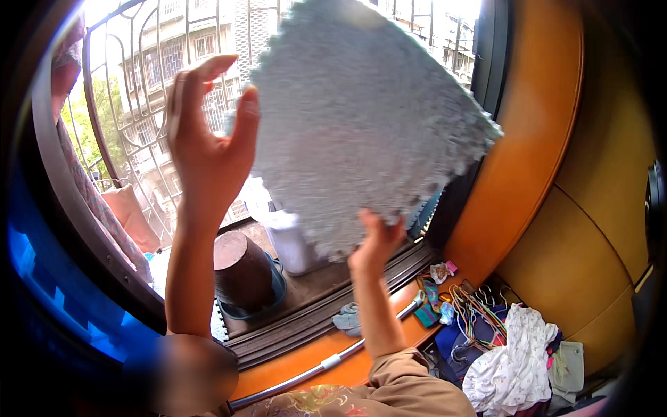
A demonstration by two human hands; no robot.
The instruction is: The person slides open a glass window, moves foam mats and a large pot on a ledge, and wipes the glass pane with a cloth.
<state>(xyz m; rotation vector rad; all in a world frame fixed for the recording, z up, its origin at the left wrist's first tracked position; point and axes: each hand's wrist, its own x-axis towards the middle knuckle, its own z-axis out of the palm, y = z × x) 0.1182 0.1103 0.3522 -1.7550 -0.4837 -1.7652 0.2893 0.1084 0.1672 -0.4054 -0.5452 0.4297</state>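
Note:
A square grey-white fluffy mat (359,120) with jagged edges is raised in front of the window. My right hand (378,240) grips its lower corner, with the thumb on the near face. To the left of the mat, my left hand (213,114) is raised with its fingers curved and apart, holding nothing. Below the mat, beyond the sliding window track, a brown pot (245,271) sits in a blue-green basin beside a white plastic container (292,242).
A metal pole (331,361) lies along the orange wooden sill (292,372). At the right are clothes hangers (471,313), a white patterned garment (513,359) and a grey cloth (348,319). Metal window bars (140,120) stand behind; a patterned curtain (99,208) hangs left.

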